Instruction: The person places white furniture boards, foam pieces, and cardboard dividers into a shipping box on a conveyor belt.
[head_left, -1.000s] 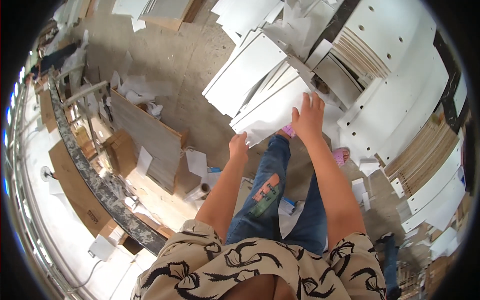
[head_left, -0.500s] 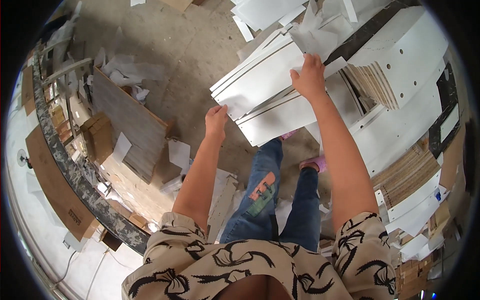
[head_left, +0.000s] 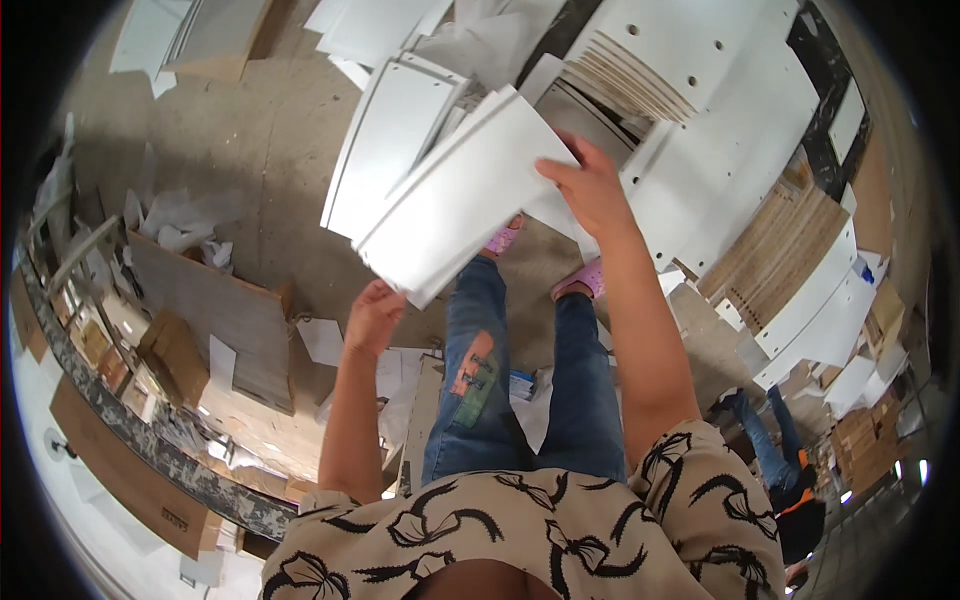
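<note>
At 12 o'clock: white rectangular panel [head_left: 460, 195] | left hand [head_left: 374, 319]: pinching its 7 o'clock corner | right hand [head_left: 595, 192]: gripping its 2 o'clock corner, thumb atop

floor: bare brown-grey concrete [head_left: 280, 150], scuffed and flecked with pale specks.
left side: i see a long mottled strip [head_left: 150, 435], dark and pale grey, and a light-coloured frame [head_left: 85, 255] of bars near its far end.
past the strip: a bright whitish surface [head_left: 90, 505]; wall or floor, i can't tell.
cartons: a brown box [head_left: 175, 355] on the left, a pile of boxes [head_left: 865, 440] far right.
light: small white glare spots [head_left: 923, 470] at the lower right.
</note>
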